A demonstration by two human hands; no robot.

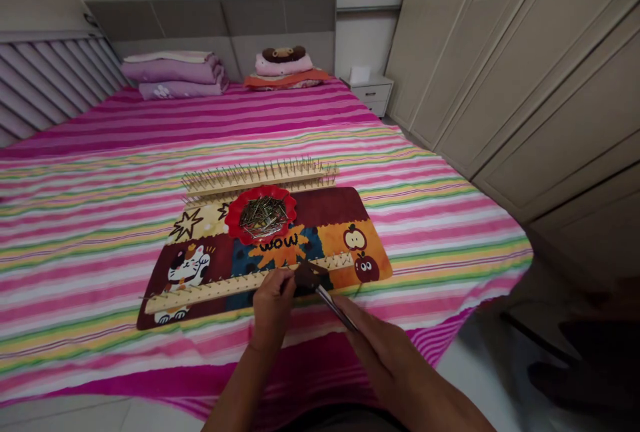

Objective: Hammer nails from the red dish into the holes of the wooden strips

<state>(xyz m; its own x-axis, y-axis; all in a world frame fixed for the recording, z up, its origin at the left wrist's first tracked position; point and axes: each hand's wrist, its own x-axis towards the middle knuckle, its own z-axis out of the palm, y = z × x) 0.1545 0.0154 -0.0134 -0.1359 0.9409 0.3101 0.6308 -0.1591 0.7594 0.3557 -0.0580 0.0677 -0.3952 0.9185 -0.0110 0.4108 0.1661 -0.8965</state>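
Note:
My right hand (pixel 373 335) is wrapped round the metal handle of a hammer (pixel 336 309). The dark hammer head lies over a pale wooden strip (pixel 210 291) studded with a row of nails. Against the strip, just left of the head, my left hand (pixel 273 302) has its fingertips pinched together. What they hold, if anything, is too small to make out. The strip rests across a patterned mat (pixel 350 209). Behind it, on the mat, a red scalloped bowl (pixel 234 227) holds a heap of loose nails (pixel 265 215).
More wooden strips (pixel 240 182) bristling with upright nails lie behind the bowl. Everything sits on a bed with a striped sheet (pixel 90 252). Folded bedding (pixel 175 75) is stacked by the headboard. A wardrobe (pixel 525 72) and a small nightstand (pixel 373 93) stand on the right.

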